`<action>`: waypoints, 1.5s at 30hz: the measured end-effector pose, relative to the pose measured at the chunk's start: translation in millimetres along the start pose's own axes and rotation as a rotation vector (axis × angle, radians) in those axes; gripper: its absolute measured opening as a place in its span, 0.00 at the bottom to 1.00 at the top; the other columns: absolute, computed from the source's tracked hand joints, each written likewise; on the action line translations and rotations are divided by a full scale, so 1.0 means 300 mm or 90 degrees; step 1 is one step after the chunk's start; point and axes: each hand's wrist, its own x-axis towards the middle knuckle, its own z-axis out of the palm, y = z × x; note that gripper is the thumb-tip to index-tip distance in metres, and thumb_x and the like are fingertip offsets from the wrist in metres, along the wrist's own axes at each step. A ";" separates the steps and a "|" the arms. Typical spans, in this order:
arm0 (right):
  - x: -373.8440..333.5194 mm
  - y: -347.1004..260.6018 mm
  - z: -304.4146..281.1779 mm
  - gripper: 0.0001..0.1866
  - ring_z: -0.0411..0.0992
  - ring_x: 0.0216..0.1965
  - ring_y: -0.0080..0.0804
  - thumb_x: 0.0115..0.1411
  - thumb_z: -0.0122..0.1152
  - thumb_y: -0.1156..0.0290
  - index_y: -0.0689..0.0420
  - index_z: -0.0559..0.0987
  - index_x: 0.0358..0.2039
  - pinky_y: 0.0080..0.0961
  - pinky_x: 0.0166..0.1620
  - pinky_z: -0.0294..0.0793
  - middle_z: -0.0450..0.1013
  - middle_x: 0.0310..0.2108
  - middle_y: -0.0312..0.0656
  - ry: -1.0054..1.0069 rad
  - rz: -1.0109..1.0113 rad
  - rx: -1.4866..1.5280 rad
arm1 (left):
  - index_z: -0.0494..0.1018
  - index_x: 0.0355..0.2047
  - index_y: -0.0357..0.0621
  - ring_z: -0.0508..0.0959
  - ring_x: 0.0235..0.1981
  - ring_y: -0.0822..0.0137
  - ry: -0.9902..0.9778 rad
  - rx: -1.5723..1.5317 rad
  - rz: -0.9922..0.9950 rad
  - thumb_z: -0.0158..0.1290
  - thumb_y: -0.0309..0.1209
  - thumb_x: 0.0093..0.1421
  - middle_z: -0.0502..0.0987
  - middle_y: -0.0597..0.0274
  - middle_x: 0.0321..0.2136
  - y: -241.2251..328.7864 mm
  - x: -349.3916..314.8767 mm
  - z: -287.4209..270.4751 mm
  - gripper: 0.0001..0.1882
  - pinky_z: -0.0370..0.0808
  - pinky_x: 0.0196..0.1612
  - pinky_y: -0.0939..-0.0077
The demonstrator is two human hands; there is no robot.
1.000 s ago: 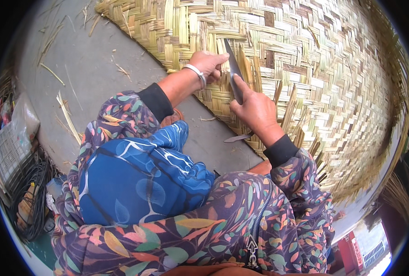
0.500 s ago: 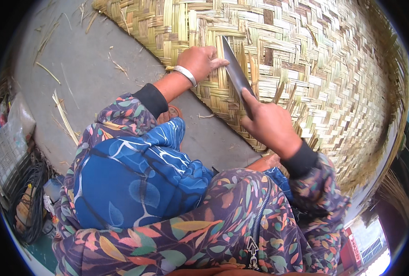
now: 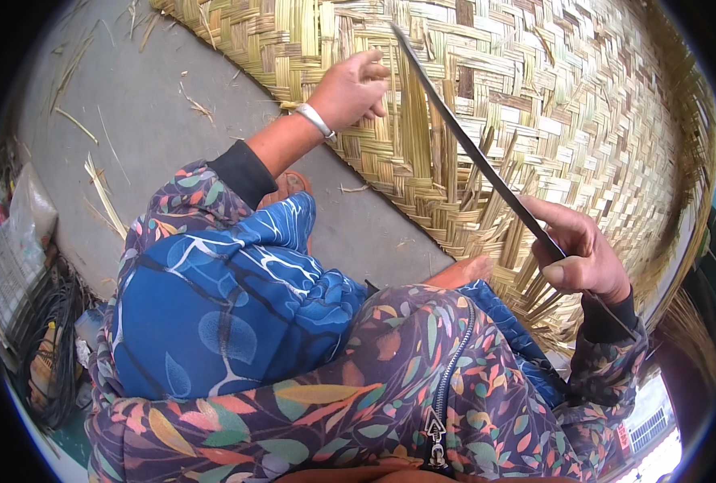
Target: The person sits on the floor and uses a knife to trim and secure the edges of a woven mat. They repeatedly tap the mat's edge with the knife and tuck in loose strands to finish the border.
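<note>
I see the knife (image 3: 480, 158) in the right hand (image 3: 582, 251), the woven mat (image 3: 571, 92) spread ahead.
On my feed, the right hand grips the knife's lower end; its blade slants up and leftward over the mat, tip just right of the left hand (image 3: 351, 90). That hand is released, fingers loosely bent, above the mat's near edge; whether it touches, I cannot tell.

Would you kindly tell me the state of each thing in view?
Mat: woven, with loose strip ends sticking up.
Knife: blade bare, slanting over the mat.
Left hand: fingers loosely curled.
Right hand: closed on the knife.
Jacket zip: closed where visible.
Cable: coiled.
</note>
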 end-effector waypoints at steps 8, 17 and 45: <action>0.069 0.065 0.061 0.37 0.61 0.60 0.29 0.47 0.56 0.84 0.66 0.62 0.61 0.27 0.61 0.59 0.62 0.60 0.48 -0.166 0.050 0.076 | 0.68 0.36 0.40 0.80 0.25 0.75 -0.213 -0.173 -0.272 0.58 0.33 0.58 0.77 0.61 0.26 -0.030 0.011 0.009 0.13 0.78 0.27 0.85; 0.127 0.100 0.058 0.37 0.62 0.59 0.29 0.49 0.56 0.81 0.64 0.59 0.63 0.31 0.58 0.68 0.58 0.62 0.46 -0.159 0.076 0.075 | 0.67 0.28 0.36 0.80 0.20 0.70 -0.192 -0.069 -0.234 0.62 0.36 0.56 0.77 0.57 0.20 -0.032 -0.045 0.040 0.17 0.77 0.19 0.83; 0.313 0.248 0.036 0.34 0.75 0.27 0.48 0.49 0.59 0.59 0.44 0.68 0.60 0.41 0.33 0.74 0.75 0.23 0.51 0.264 0.040 -0.722 | 0.71 0.28 0.43 0.79 0.22 0.77 -0.024 -0.214 -0.213 0.58 0.37 0.60 0.77 0.65 0.22 -0.058 -0.078 0.074 0.12 0.73 0.21 0.89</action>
